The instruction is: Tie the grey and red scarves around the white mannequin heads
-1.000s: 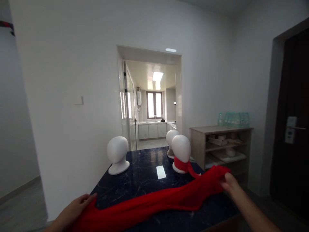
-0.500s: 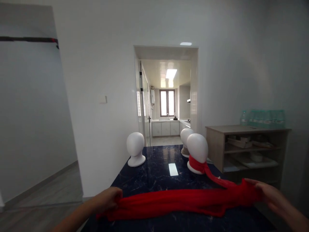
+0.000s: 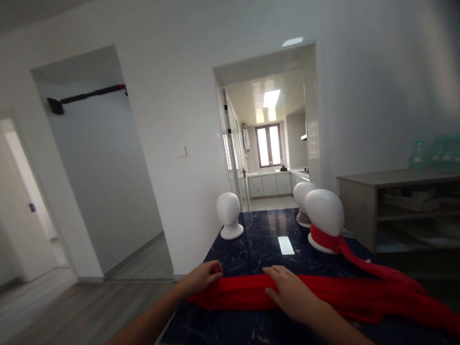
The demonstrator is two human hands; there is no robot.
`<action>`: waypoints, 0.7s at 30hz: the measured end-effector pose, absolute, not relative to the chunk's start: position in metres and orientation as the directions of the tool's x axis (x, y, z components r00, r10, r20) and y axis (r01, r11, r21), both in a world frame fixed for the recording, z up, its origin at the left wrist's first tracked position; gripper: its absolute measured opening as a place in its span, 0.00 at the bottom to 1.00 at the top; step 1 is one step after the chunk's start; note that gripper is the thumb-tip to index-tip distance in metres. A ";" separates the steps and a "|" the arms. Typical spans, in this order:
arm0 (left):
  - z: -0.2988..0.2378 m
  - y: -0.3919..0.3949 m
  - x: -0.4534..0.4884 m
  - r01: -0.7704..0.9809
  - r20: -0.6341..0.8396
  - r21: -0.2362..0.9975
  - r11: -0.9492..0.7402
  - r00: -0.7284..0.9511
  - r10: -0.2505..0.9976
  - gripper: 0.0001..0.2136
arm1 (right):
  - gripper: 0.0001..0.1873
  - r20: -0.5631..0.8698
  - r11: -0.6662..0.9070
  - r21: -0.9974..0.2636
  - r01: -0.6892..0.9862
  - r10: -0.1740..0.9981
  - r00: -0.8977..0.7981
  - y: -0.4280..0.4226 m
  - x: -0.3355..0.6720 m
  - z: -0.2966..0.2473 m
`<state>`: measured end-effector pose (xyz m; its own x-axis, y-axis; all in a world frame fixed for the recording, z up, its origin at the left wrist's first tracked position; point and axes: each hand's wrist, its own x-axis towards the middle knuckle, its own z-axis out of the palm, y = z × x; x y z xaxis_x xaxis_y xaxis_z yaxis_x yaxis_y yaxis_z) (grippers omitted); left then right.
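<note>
Head view: a long red scarf (image 3: 244, 290) lies across the near part of the desk (image 3: 253, 250), stretched lengthwise, probably so that its folds run flat and narrow. The right hand (image 3: 287, 290) is palm down on it, fingers extended and gripping nothing, seemingly to steady or smooth the cloth. At 9 o'clock from there, the left hand (image 3: 206, 276) curls its fingers at the scarf's left end; whether it pinches the fabric I cannot tell.

At 1 o'clock from the right hand, the front mannequin head (image 3: 325, 211) has a red wrap (image 3: 323, 238) around its neck, whose tail runs down to meet the scarf; whether they are one piece is unclear. Just past 12 o'clock, the rear mannequin head (image 3: 302, 194) wears a greyish ribbed band (image 3: 304, 219); at 11 o'clock stands the bare mannequin head (image 3: 228, 208). All three are white, smooth and egg-shaped, their flared bases likely keeping them upright.

The scarf looks soft, thin and creased, against a glossy navy desk surface with pale marble veining.
</note>
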<state>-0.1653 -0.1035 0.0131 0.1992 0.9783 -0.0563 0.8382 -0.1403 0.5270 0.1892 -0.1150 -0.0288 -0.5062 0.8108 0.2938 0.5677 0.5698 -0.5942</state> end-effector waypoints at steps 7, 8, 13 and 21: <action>0.002 -0.127 -0.207 0.924 -0.124 0.326 -0.200 0.252 0.960 0.16 | 0.14 0.238 0.616 -0.441 0.653 0.781 -0.577 -0.090 0.121 -0.061; -0.002 -0.129 -0.211 0.905 -0.111 0.384 -0.185 0.244 0.964 0.12 | 0.12 0.247 0.614 -0.463 0.639 0.782 -0.572 -0.089 0.126 -0.063; 0.004 -0.132 -0.208 0.546 -0.128 0.837 0.020 0.160 0.979 0.17 | 0.11 0.227 0.558 -0.552 0.620 0.816 -0.532 -0.086 0.172 -0.052; 0.071 -0.117 -0.107 0.290 -0.125 0.957 0.008 0.389 0.913 0.20 | 0.40 0.225 0.385 -0.910 0.153 0.770 -0.597 -0.107 0.121 -0.017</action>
<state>-0.1072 -0.1171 0.0711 0.3887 0.9128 -0.1251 0.2903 0.0075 0.9569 0.1205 -0.1071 -0.0168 -0.5974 0.7698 0.2248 0.1530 0.3846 -0.9103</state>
